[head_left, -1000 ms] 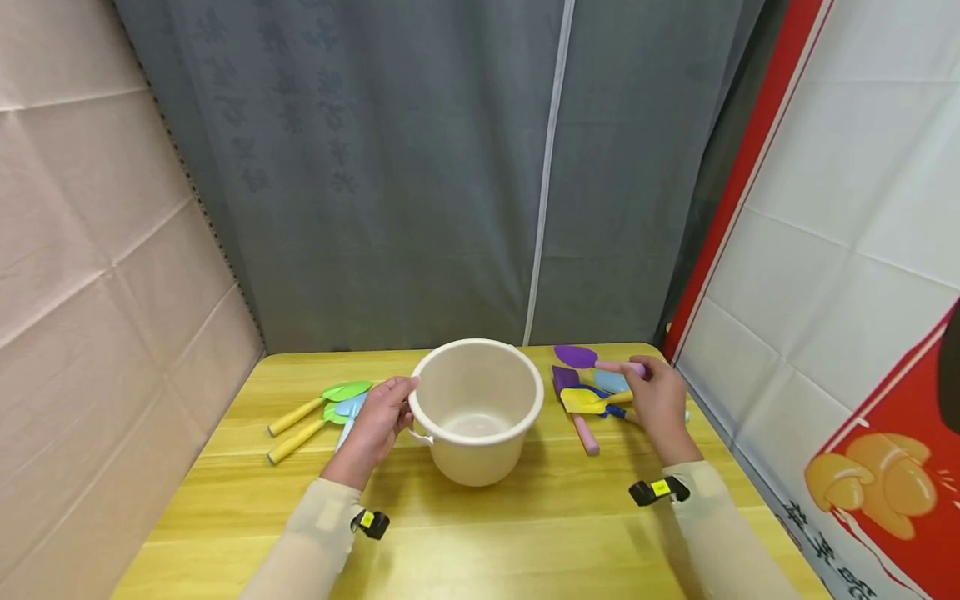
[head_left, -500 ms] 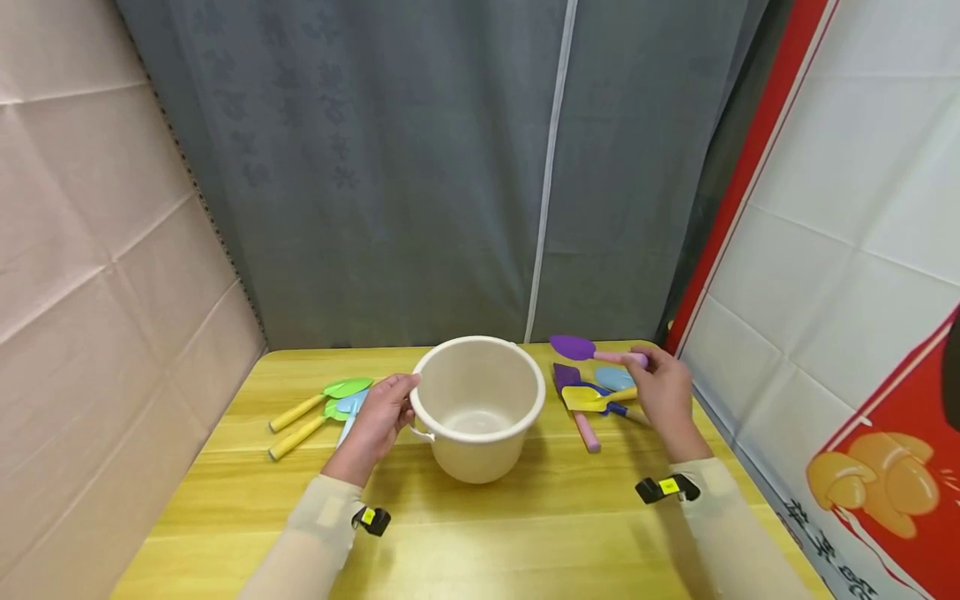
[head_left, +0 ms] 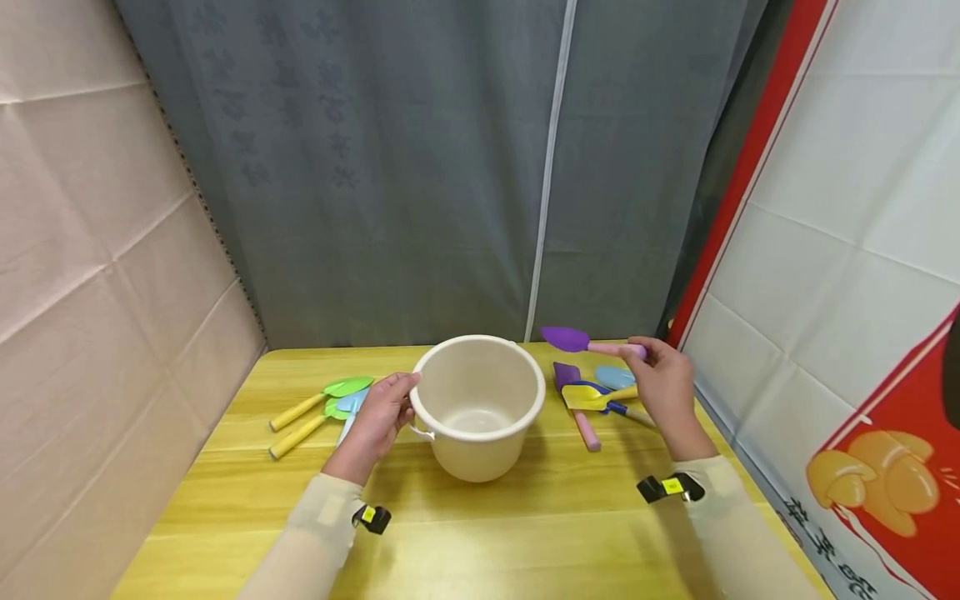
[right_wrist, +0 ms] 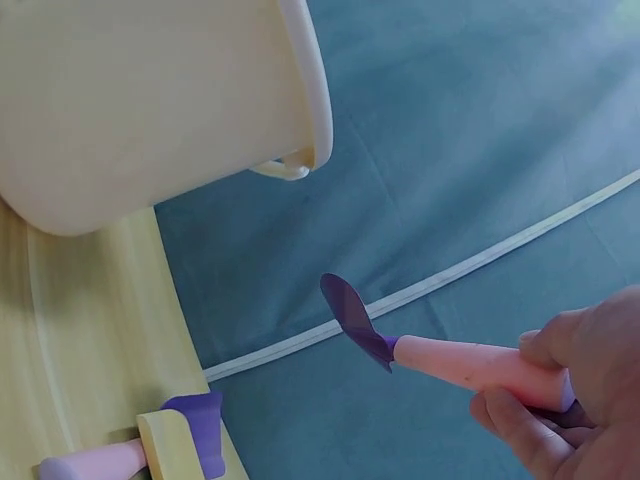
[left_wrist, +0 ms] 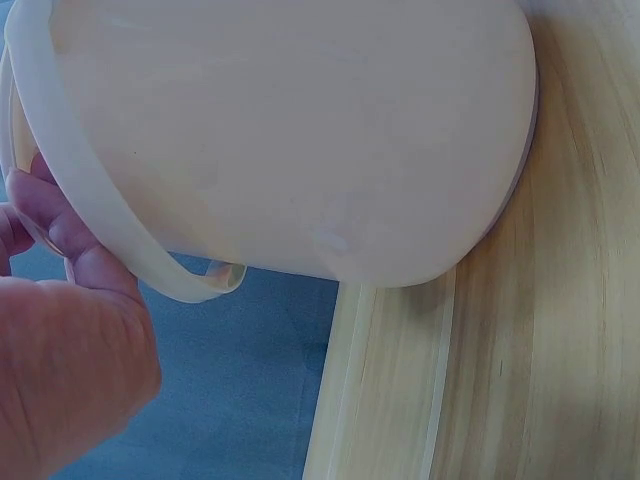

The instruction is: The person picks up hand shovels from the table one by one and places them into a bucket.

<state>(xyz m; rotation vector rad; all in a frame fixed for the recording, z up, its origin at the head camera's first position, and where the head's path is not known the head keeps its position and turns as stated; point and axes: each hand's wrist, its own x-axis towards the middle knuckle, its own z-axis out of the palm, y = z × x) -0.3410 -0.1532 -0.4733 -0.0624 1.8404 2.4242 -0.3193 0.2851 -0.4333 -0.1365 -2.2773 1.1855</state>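
Observation:
A cream bucket (head_left: 477, 454) stands upright in the middle of the wooden table, its inside bare. My left hand (head_left: 381, 419) grips the bucket's left rim, thumb at the lip; the left wrist view shows the fingers (left_wrist: 75, 235) at the rim and handle. Above the right-hand pile my right hand (head_left: 663, 392) pinches the end of a toy trowel's pink handle. That trowel (head_left: 567, 338) has a purple oval blade pointing left, raised off the table. In the right wrist view the trowel (right_wrist: 470, 362) shows against the grey curtain, thumb and fingers around its handle end.
Below the right hand lie a purple spade with pink handle (head_left: 587, 432), a yellow shovel (head_left: 585, 398), a blue-headed tool and a light blue blade (head_left: 615, 377). Left of the bucket lie green trowels (head_left: 347, 387) with yellow handles and a light blue tool (head_left: 351, 402). Curtains enclose the table.
My right hand has lifted the purple trowel up off the pile, its blade moving up and slightly left. The left hand and bucket stay in place.

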